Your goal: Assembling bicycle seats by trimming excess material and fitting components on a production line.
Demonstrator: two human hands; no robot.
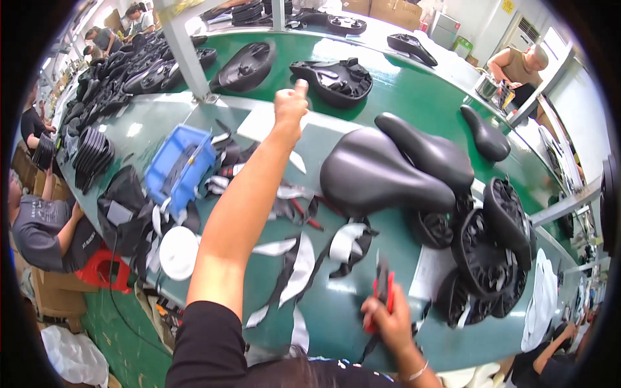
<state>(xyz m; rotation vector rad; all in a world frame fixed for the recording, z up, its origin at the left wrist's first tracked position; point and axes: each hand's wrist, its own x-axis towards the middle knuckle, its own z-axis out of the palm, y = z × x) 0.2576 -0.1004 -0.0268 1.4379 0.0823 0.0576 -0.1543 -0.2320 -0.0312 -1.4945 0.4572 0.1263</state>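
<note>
My left hand [291, 107] is stretched far forward over the bench. One digit points out toward the nose of an upturned black bicycle saddle [346, 84] on the green belt; the other fingers are partly hidden, and whether it touches the saddle I cannot tell. My right hand [392, 320], low and right of centre, is closed round red-handled cutters [383, 288], their jaws pointing up and slightly blurred. Between my arms lie black and white fabric offcuts [297, 268]. Ahead of the cutters rest two smooth black saddles [381, 171], one overlapping the other.
Several upturned saddles [482, 252] are piled at the right. Left of my arm are a blue bin [181, 168] and a white round object [178, 252]. A grey post [184, 55] rises at the bench's far edge. Other people work on both sides, one at the far right [517, 68].
</note>
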